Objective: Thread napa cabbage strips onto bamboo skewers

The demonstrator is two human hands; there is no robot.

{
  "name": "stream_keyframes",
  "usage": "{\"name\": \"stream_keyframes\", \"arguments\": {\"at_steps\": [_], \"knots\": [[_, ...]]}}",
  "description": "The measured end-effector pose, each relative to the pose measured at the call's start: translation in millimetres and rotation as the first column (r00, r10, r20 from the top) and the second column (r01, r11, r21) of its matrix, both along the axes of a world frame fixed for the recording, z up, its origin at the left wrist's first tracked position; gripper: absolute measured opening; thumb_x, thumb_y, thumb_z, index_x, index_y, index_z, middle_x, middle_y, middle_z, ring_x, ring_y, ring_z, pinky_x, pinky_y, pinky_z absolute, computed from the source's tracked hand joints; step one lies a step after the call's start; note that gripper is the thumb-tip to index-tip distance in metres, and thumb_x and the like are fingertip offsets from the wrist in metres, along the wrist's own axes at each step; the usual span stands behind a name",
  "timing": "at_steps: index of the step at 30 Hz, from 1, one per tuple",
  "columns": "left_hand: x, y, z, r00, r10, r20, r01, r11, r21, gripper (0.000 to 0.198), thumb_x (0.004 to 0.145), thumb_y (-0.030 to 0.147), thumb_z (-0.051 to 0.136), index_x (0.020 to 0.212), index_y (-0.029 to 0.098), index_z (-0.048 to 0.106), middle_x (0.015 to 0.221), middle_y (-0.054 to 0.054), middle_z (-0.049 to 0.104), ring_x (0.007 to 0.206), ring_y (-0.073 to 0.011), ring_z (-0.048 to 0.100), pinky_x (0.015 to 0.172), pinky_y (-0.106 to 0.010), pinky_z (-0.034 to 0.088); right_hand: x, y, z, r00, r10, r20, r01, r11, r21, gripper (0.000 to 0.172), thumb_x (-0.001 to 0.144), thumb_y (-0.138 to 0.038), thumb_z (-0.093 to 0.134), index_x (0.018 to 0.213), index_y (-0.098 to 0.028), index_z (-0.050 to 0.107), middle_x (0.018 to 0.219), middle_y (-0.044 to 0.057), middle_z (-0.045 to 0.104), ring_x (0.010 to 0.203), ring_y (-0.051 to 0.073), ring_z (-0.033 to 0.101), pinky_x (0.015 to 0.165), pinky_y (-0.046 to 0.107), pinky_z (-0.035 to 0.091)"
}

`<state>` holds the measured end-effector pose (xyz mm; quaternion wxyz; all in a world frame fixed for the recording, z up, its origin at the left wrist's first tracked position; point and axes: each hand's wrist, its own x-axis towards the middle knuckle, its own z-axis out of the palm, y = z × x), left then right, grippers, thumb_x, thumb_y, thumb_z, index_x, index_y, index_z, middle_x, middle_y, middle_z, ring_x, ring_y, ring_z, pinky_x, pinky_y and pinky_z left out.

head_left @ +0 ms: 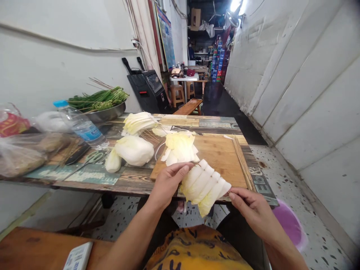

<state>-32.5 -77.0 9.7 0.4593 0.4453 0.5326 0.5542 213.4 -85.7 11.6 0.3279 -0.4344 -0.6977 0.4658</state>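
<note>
Several cabbage leaf pieces [205, 183] hang side by side on a thin skewer above the front edge of the cutting board [222, 153]. My left hand [171, 182] pinches the leaves' left end between thumb and fingers. At their right end my right hand [247, 202] is closed on the skewer, which mostly hides inside the leaves. A pile of loose yellow-white leaves [181, 146] lies on the board behind them. Bare skewers [243, 161] are bundled along the board's right side.
Whole cabbages [135, 150], skewered leaves [139, 123], scissors [92, 157] and a water bottle [84, 125] stand or lie to the left. Behind is a metal bowl of greens [107, 112]. A purple bin [289, 225] is on the floor at right.
</note>
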Motion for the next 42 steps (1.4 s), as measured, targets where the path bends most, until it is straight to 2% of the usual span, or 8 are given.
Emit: {"name": "stream_keyframes", "arguments": {"at_steps": [3, 10, 18, 24, 27, 30, 36, 42], "knots": [[-6, 7, -14.1, 0.966, 0.129, -0.225, -0.109, 0.989, 0.101, 0.027, 0.081, 0.041, 0.06, 0.088, 0.018, 0.073, 0.088, -0.005, 0.074, 0.085, -0.0182, 0.064, 0.078, -0.027, 0.047, 1, -1, 1.2, 0.999, -0.04, 0.032, 0.039, 0.999, 0.031, 0.032, 0.09, -0.041, 0.051, 0.099, -0.018, 0.072, 0.087, 0.005, 0.071, 0.078, 0.018, 0.062, 0.072, 0.024, 0.05], [-25, 23, -49.9, 0.558, 0.432, -0.709, -0.227, 0.901, 0.37, 0.041, 0.09, 0.035, 0.043, 0.055, 0.018, 0.053, 0.053, 0.0, 0.051, 0.054, -0.0127, 0.046, 0.056, -0.027, 0.033, 0, 1, 4.0, 0.991, -0.122, 0.06, 0.117, 0.99, 0.08, 0.036, 0.085, -0.048, 0.054, 0.091, -0.018, 0.073, 0.055, -0.001, 0.054, 0.044, 0.011, 0.036, 0.039, 0.022, 0.034], [-26, 27, -60.1, 0.513, 0.45, -0.73, -0.203, 0.891, 0.406, 0.042, 0.09, 0.029, 0.041, 0.049, 0.019, 0.044, 0.048, 0.0, 0.048, 0.05, -0.0126, 0.044, 0.053, -0.028, 0.027, -20, 40, 41.7, 0.984, -0.153, -0.087, 0.15, 0.988, -0.046, 0.033, 0.081, -0.049, 0.061, 0.095, -0.02, 0.068, 0.052, -0.004, 0.039, 0.045, 0.01, 0.032, 0.04, 0.023, 0.023], [-22, 22, -58.0, 0.506, 0.439, -0.743, -0.106, 0.886, 0.452, 0.04, 0.088, 0.024, 0.045, 0.049, 0.019, 0.048, 0.049, -0.003, 0.054, 0.052, -0.014, 0.048, 0.056, -0.03, 0.028, -108, 116, 76.7, 0.958, 0.019, -0.286, -0.065, 0.986, -0.154, 0.033, 0.076, -0.046, 0.067, 0.087, -0.015, 0.062, 0.052, -0.01, 0.03, 0.04, 0.004, 0.018, 0.038, 0.02, 0.012], [-19, 20, -59.8, 0.49, 0.457, -0.742, -0.07, 0.869, 0.489, 0.035, 0.087, 0.02, 0.047, 0.051, 0.019, 0.049, 0.052, -0.004, 0.057, 0.055, -0.0155, 0.052, 0.059, -0.032, 0.03, -167, 158, 77.1, 0.976, 0.056, -0.21, -0.085, 0.987, -0.133, 0.029, 0.088, -0.042, 0.056, 0.093, -0.013, 0.061, 0.054, -0.009, 0.04, 0.037, 0.003, 0.027, 0.035, 0.017, 0.023], [-17, 20, -63.6, 0.506, 0.503, -0.701, -0.073, 0.835, 0.546, 0.029, 0.082, 0.017, 0.05, 0.053, 0.019, 0.049, 0.052, -0.003, 0.056, 0.055, -0.0161, 0.054, 0.059, -0.033, 0.03, -229, 191, 73.2, 0.99, 0.106, -0.093, -0.114, 0.99, -0.086, 0.026, 0.093, -0.036, 0.052, 0.106, -0.014, 0.059, 0.091, 0.003, 0.063, 0.067, 0.011, 0.06, 0.059, 0.027, 0.052], [-15, 27, -73.3, 0.523, 0.598, -0.607, -0.087, 0.746, 0.66, 0.022, 0.073, 0.016, 0.057, 0.054, 0.02, 0.047, 0.051, -0.004, 0.056, 0.052, -0.0165, 0.053, 0.054, -0.034, 0.031, -335, 227, 65.7, 0.972, 0.183, 0.151, -0.197, 0.977, 0.084, 0.033, 0.092, -0.032, 0.055, 0.12, -0.016, 0.055, 0.117, 0.008, 0.06, 0.099, 0.021, 0.061, 0.082, 0.04, 0.053], [-14, 30, -76.4, 0.537, 0.617, -0.576, -0.092, 0.721, 0.686, 0.02, 0.069, 0.017, 0.06, 0.054, 0.02, 0.047, 0.049, -0.004, 0.055, 0.051, -0.0176, 0.055, 0.055, -0.035, 0.032, -348, 224, 72.2, 0.9, 0.167, 0.403, -0.317, 0.885, 0.341, 0.03, 0.092, -0.032, 0.056, 0.118, -0.017, 0.057, 0.121, 0.008, 0.058, 0.102, 0.022, 0.06, 0.085, 0.043, 0.051]]}}
